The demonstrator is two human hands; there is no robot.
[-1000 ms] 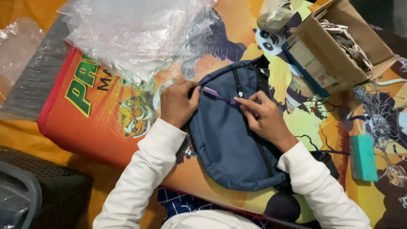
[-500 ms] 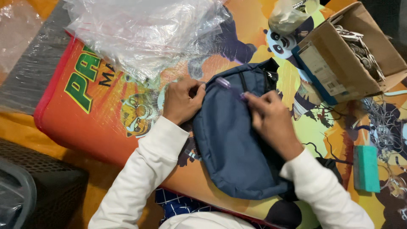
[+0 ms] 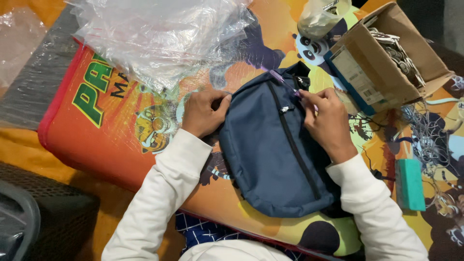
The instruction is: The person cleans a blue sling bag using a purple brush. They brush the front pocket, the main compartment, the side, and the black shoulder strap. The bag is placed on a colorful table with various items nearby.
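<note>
On top of the bright cartoon mat sits a navy bag, lying flat and tilted a bit, with its long black zipper running down the middle. Left hand is at the bag's upper left edge, fingers curled and pinching the fabric there, so it looks like it's just holding the bag steady. Right hand is on the upper right side, fingertips pressed together around a thin purple tool that pokes out toward the bag's top corner. Can't quite tell what the tool is, too small, maybe a pen or a pick. Its far tip sits right at the top seam.

My read: this is the fiddly part, working something at the top of the bag near the zipper end while the other hand braces it. Any next move probably needs the left grip to stay firm so the fabric doesn't bunch, and small, careful wrist motion on the right.

Around it: a heap of clear plastic bags just above the left hand, a cardboard box of small bits to the upper right, and a teal block off to the right, well apart from the bag.
</note>
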